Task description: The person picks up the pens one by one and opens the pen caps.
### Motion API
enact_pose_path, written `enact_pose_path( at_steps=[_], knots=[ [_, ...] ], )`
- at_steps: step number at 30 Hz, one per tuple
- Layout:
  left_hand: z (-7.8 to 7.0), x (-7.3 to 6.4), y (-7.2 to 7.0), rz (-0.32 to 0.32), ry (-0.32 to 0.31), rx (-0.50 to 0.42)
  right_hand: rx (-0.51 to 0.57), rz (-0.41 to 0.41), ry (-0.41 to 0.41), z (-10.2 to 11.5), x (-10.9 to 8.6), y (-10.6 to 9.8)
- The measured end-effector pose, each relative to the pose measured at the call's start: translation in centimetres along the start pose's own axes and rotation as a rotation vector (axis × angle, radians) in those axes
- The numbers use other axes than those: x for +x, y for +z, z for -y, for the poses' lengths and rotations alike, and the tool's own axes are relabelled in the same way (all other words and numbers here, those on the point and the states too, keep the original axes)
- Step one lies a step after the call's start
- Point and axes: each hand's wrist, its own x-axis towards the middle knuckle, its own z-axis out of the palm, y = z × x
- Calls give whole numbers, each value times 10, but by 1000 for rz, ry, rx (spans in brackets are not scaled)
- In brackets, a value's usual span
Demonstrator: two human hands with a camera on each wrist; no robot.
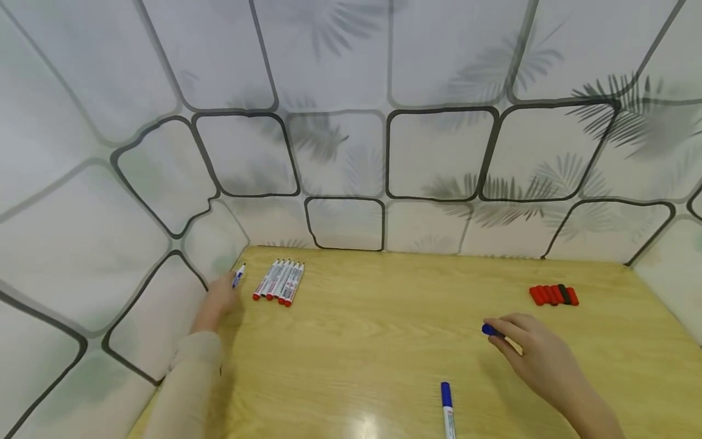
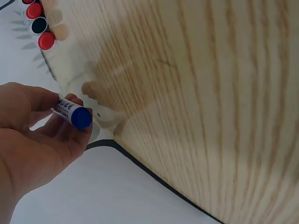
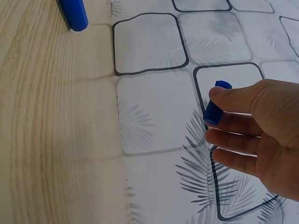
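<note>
My left hand [image 1: 219, 297] grips a white marker [image 2: 67, 109] with a blue end plug, at the far left of the table. Its bare dark tip points up and away in the head view. Between thumb and index finger my right hand [image 1: 540, 356] pinches a blue marker cap [image 3: 215, 103], held over the right part of the table; the other fingers extend loosely. A capped blue marker [image 1: 446, 405] lies near the front edge, between the two hands. Just right of the left hand, several uncapped white markers [image 1: 280, 281] with red or black ends lie side by side.
Beyond the right hand lies a row of loose marker caps [image 1: 554, 295], mostly red with black among them. The wooden table [image 1: 373, 329] meets a patterned wall covering [image 1: 345, 158] at the back and on both sides, and the left arm runs close along the left one.
</note>
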Motion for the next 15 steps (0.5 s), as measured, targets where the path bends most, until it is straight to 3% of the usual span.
enact_pose_path(
  at_steps=[4, 11, 15],
  knots=[
    [-2, 0, 4, -15, -6, -51, 2, 5, 3, 1, 0, 1],
    [-10, 10, 17, -143, 51, -102, 7, 37, 2, 1, -2, 1],
    [-13, 12, 20, -127, 30, -111, 13, 47, -6, 1, -3, 2]
  ],
)
